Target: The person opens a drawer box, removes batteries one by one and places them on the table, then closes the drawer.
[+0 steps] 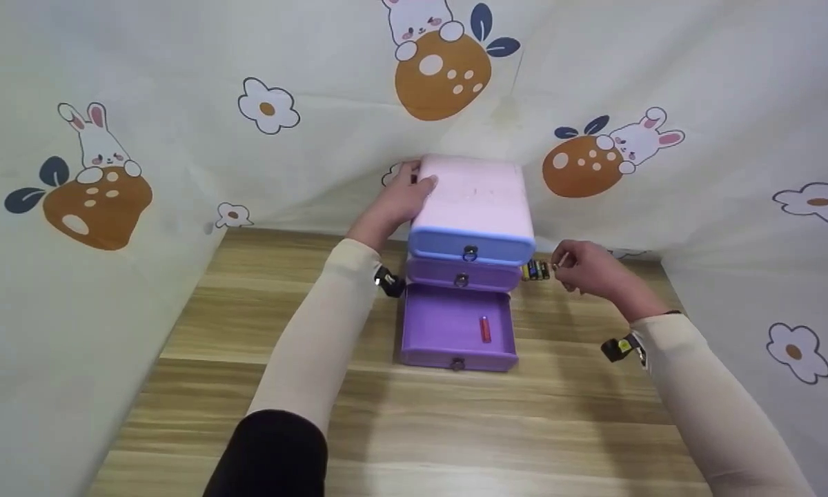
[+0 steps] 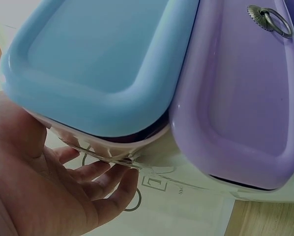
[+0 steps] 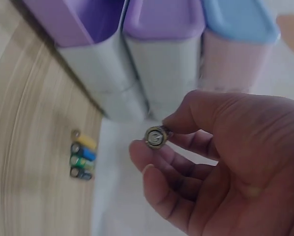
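Note:
A small drawer cabinet (image 1: 472,186) with a pink top stands on the wooden surface. My left hand (image 1: 403,197) rests at its upper left edge, thumb on the top and relaxed fingers (image 2: 105,184) along the side. The bottom purple drawer (image 1: 441,317) is pulled out, with a red battery (image 1: 485,329) lying inside. The blue top drawer (image 1: 472,247) and the purple middle drawer (image 1: 464,275) are in their slots. Right of the cabinet, my right hand (image 1: 586,268) pinches a battery (image 3: 156,137) between thumb and fingers, one end facing the right wrist camera.
Several batteries (image 3: 83,155), yellow, blue, green and dark, lie in a row on the wooden surface (image 1: 579,400) right of the cabinet. White cloth (image 1: 317,172) printed with rabbits and flowers hangs behind and on both sides. Metal ring pulls (image 1: 470,253) hang on the drawer fronts.

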Demonstrator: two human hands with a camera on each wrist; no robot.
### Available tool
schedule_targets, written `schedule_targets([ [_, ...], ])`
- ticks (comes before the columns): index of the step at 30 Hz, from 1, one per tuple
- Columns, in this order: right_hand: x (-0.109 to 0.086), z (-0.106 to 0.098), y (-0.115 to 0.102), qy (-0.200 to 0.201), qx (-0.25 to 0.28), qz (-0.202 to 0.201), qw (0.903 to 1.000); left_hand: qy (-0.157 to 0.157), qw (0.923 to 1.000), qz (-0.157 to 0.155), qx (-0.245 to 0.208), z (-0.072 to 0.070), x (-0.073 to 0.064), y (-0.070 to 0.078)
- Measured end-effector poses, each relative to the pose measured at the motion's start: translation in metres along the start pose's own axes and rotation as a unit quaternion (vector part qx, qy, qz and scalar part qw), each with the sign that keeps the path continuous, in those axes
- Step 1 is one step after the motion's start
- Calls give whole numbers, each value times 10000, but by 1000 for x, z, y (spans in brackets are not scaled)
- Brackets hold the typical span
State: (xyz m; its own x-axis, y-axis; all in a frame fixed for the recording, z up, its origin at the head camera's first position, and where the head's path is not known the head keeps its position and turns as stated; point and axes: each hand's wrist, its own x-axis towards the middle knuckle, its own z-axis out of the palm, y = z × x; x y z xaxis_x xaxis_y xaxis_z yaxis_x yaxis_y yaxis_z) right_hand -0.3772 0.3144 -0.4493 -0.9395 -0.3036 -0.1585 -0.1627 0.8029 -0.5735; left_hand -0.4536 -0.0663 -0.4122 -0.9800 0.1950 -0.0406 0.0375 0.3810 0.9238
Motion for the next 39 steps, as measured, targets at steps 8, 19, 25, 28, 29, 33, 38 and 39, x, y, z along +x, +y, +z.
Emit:
schedule_targets([
  [8,21,2,21,228,87,282,9993,-7,10000,50,-63,-1,0,0],
  [19,53,11,43,539,-287,336,9976,55,9996,133,-229,-1,0,-4],
  [25,61,12,49,530,-230,627,9964,11,9995,103,-288,0,1,-4],
  [28,65,12,53,497,-129,798,9955,30,9996,121,-235,1,2,-4],
  [29,66,12,55,481,-87,829,9954,36,9996,126,-230,1,2,-4],
  [33,70,12,59,457,-45,927,9946,29,9997,100,-207,2,1,-3],
  [38,73,15,61,500,-199,976,9938,32,9999,51,-144,2,1,-2],
  [39,74,16,62,520,-226,990,9935,32,9999,43,-126,2,1,-2],
])
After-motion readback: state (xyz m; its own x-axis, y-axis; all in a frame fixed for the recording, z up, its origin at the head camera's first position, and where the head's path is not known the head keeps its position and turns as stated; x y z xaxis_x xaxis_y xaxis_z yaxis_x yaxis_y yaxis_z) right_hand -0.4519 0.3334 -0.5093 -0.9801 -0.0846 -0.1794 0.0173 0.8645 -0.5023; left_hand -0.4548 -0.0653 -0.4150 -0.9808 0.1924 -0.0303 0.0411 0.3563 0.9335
